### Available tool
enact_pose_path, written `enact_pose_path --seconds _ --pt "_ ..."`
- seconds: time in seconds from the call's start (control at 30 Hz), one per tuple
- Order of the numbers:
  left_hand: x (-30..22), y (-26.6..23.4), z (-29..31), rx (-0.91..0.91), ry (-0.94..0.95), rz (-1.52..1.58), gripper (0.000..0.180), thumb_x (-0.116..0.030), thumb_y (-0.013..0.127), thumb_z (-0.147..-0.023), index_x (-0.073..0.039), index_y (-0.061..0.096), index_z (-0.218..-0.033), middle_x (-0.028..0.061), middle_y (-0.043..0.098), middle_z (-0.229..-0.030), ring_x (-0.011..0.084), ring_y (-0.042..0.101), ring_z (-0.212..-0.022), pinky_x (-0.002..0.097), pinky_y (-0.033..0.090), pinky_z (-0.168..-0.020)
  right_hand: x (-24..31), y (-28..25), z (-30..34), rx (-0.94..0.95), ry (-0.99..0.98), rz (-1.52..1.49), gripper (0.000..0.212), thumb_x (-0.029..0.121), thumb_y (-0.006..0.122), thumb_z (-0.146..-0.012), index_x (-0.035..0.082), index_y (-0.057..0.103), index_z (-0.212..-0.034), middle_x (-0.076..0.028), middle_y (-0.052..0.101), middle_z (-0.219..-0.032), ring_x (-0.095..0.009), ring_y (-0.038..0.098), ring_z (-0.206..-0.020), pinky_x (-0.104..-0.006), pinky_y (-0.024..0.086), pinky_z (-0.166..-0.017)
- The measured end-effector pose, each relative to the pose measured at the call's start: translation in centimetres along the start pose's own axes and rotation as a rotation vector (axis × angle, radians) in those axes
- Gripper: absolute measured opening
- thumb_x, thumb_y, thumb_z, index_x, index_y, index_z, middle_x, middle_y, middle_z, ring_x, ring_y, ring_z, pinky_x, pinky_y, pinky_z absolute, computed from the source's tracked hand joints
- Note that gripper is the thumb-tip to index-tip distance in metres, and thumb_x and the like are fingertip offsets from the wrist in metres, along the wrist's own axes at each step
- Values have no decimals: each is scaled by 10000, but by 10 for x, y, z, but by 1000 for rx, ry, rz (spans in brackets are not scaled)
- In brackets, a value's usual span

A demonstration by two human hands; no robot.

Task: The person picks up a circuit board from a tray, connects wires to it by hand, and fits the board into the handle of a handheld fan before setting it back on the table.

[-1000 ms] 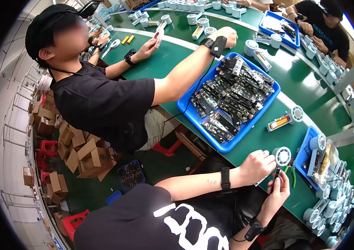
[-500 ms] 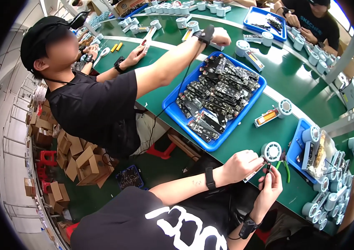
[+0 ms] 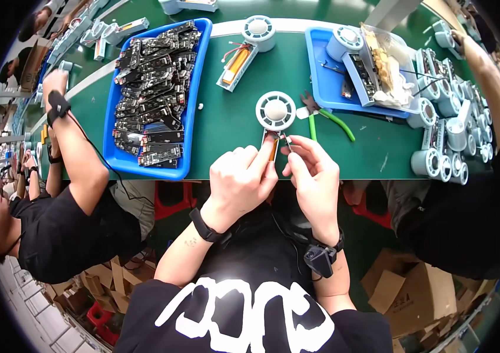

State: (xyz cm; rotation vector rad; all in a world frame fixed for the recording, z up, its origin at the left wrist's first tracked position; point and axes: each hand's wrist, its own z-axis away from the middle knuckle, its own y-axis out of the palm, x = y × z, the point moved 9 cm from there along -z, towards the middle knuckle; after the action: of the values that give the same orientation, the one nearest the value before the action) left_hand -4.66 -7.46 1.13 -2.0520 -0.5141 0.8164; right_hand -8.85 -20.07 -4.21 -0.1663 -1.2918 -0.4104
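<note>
A green worktop [image 3: 232, 120] spreads across the workshop in front of me, its near edge just ahead of my body. I read the clock from the fan at my hands, with twelve straight ahead.

At eight o'clock sits a person in black [image 3: 82, 223]; at four, another person [image 3: 456, 223], an arm stretched up beyond a heap of fans. An open carton [image 3: 414, 291] stands on the floor at five. The big blue tray [image 3: 190, 126] lies at nine o'clock, filled with dark boards [image 3: 155, 94]. The heap [image 3: 456, 129] is at three, well off, pale blue pieces piled together. The small blue tray [image 3: 316, 73] is at two, carrying another fan and a clear bag [image 3: 388, 65] with yellowish and white bits.

My left hand [image 3: 241, 176] is curled at the fan's handle, index finger pressed onto it. My right hand [image 3: 314, 173] is just right of it, thumb and index pinching something.

At eleven o'clock lies a second fan [image 3: 247, 53], its handle open on an orange cell. The fan [image 3: 276, 110] I'm working on is over the worktop's near edge, round head away from me, handle toward me. Green pliers [image 3: 327, 115] lie near it at three. Smallest is the thin piece [image 3: 287, 143] in my right fingertips, too small to identify.
</note>
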Motion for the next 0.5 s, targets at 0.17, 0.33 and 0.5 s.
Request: enact_pose_path --seconds 0.17,0.33,0.5 --pt "-1 2 -2 30 2 -58 376 -157 730 -824 -20 719 -1174 43 539 -739 211 563 -628 355 462 -582 -1 3 0 16 -39 55 302 -10 588 -996 -43 623 -1294 -125 721 -1110 -56 602 -754 -174 406 -558" --pt "2 -12 17 -72 36 58 402 -69 723 -803 -24 719 -1203 49 537 -744 217 553 -633 365 473 -604 2 -2 -5 11 0 12 300 -5 585 -1001 -45 622 -1296 -125 722 -1107 -54 603 -748 -173 396 -542" --pt "3 -10 18 -17 -21 -10 352 -131 728 -842 -29 721 -1179 41 524 -763 212 545 -651 357 451 -609 1 0 -7 28 -14 -7 291 4 578 -1010 -43 625 -1293 -125 725 -1098 -54 606 -740 -169 384 -529"
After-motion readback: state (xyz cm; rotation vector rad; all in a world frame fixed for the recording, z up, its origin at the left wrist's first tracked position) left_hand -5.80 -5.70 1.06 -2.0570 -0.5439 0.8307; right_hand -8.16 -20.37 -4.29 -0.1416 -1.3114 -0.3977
